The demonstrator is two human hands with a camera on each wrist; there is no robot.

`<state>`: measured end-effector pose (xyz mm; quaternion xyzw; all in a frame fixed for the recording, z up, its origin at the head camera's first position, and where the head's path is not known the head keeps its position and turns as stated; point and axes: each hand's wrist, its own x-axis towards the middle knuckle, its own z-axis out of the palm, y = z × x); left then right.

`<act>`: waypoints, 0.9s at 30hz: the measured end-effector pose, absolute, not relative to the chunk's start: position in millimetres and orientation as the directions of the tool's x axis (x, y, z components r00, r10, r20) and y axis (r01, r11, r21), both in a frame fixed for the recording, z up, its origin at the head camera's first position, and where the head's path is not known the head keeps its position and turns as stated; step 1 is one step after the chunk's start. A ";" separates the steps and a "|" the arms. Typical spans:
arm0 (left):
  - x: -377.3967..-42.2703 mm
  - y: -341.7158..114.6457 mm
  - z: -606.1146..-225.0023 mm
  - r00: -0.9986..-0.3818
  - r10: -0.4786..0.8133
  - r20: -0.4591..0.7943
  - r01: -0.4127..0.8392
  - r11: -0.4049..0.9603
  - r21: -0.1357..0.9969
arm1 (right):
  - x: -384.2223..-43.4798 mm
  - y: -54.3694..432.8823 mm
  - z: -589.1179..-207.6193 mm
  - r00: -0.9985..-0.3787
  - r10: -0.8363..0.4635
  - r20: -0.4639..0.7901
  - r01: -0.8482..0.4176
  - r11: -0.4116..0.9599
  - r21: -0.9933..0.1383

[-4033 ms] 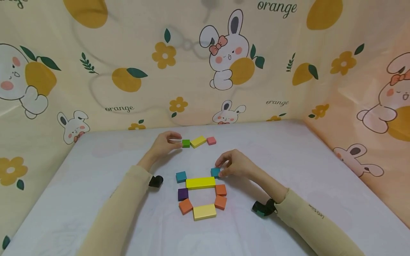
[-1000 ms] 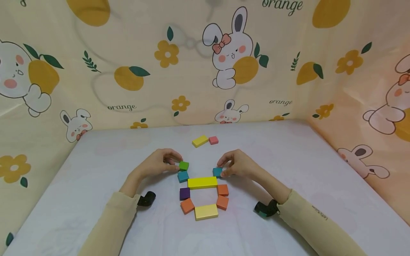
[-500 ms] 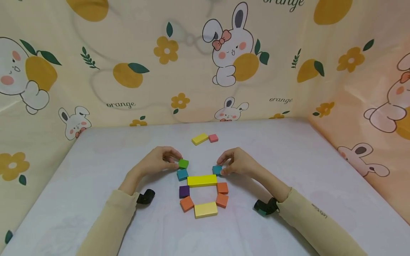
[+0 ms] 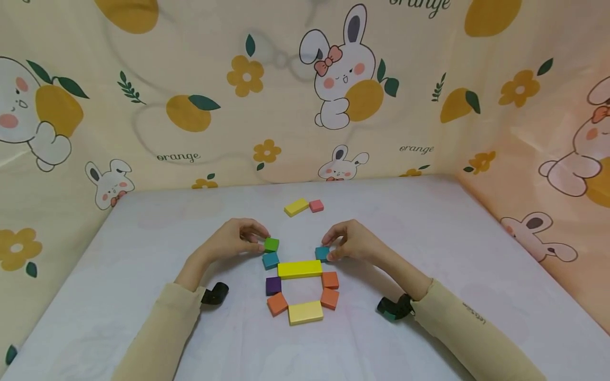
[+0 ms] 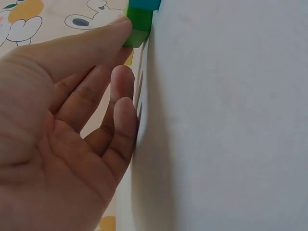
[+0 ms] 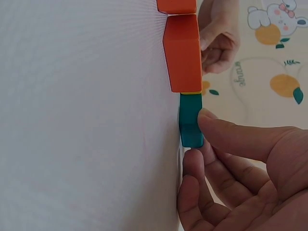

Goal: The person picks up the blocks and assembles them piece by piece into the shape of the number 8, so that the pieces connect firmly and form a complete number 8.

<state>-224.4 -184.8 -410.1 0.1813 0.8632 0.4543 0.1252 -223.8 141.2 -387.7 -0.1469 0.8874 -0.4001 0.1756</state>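
My left hand [image 4: 234, 239] pinches a small green block [image 4: 271, 244] between thumb and fingers, right behind the left teal block [image 4: 270, 260]. In the left wrist view the thumb presses the side of the green block [image 5: 140, 21]. My right hand [image 4: 355, 242] holds the right teal block [image 4: 321, 254], its thumb on one face and fingers behind, as the right wrist view shows. Between the two teal blocks lies a long bright yellow block [image 4: 299, 269]. Below it a ring continues with a purple block [image 4: 273, 286], several orange blocks [image 4: 330, 298] and a pale yellow block [image 4: 305, 313].
Farther back on the white tabletop [image 4: 405, 222] lie a yellow block [image 4: 296, 207] and a pink block [image 4: 316, 206], end to end. A printed cloth [image 4: 281, 106] with rabbits and oranges stands behind. Each wrist wears a black camera [image 4: 216, 293].
My left hand has brought the green block from the back row toward me, to the left teal block. The right hand stays at its teal block. The last half second shows hardly any movement.
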 end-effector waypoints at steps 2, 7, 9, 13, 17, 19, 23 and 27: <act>-224.6 -186.4 -409.7 -0.906 0.421 -0.050 0.200 0.529 0.825 | -223.5 140.9 -387.5 -0.895 -0.402 -0.193 -0.120 0.634 -0.764; -216.8 -189.5 -401.0 -0.916 0.401 -0.026 0.214 0.542 0.812 | -223.9 140.8 -387.5 -0.891 -0.410 -0.196 -0.120 0.628 -0.769; -210.6 -188.5 -397.0 -0.913 0.408 -0.019 0.225 0.540 0.811 | -224.5 141.0 -388.0 -0.889 -0.414 -0.195 -0.124 0.628 -0.768; -200.5 -181.8 -393.8 -0.896 0.444 -0.017 0.253 0.541 0.802 | -224.8 142.4 -389.1 -0.893 -0.404 -0.198 -0.120 0.637 -0.761; -195.2 -175.5 -397.4 -0.892 0.451 -0.019 0.269 0.566 0.779 | -224.3 143.6 -390.2 -0.894 -0.400 -0.201 -0.112 0.635 -0.764; -193.5 -174.3 -399.7 -0.896 0.443 -0.019 0.267 0.574 0.774 | -224.3 143.4 -390.1 -0.892 -0.407 -0.198 -0.117 0.629 -0.768; -191.6 -173.0 -402.1 -0.905 0.425 -0.008 0.264 0.577 0.773 | -224.2 142.6 -388.6 -0.890 -0.416 -0.189 -0.129 0.626 -0.769; -191.4 -171.4 -402.6 -0.907 0.422 0.007 0.275 0.578 0.769 | -223.8 142.5 -386.9 -0.889 -0.420 -0.184 -0.139 0.630 -0.764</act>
